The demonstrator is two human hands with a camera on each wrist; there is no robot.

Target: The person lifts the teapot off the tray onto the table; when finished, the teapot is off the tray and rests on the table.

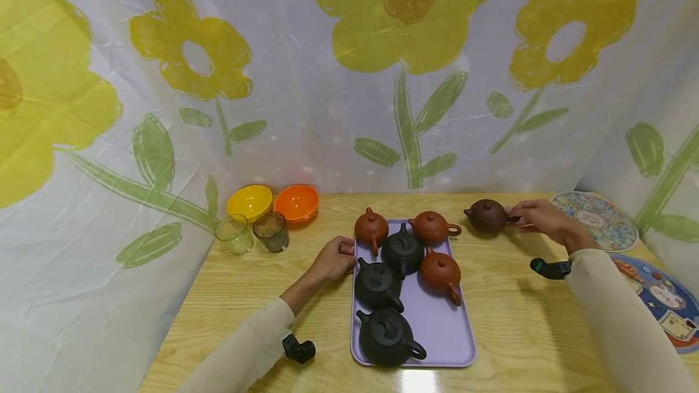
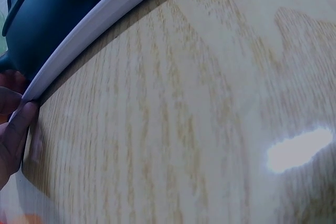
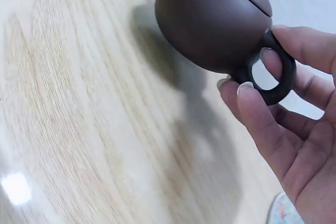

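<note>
My right hand (image 1: 537,218) grips the loop handle of a dark brown teapot (image 1: 488,216). In the right wrist view, thumb and fingers pinch that handle (image 3: 287,80), and the pot's shadow falls on the wood below. At the tray's left edge, my left hand (image 1: 334,258) pinches the rim of the lilac tray (image 1: 431,332); the left wrist view shows its thumb (image 2: 23,116) against the rim. On the tray sit black teapots (image 1: 388,337) down the left side and middle, and reddish-brown teapots (image 1: 440,273) at the back and right.
Behind the left hand stand a yellow bowl (image 1: 249,201), an orange bowl (image 1: 297,204), a greenish glass (image 1: 233,235) and a dark glass (image 1: 271,232). Two round patterned mats (image 1: 595,220) lie at the right edge of the wooden table (image 1: 246,290). A flowered curtain hangs behind.
</note>
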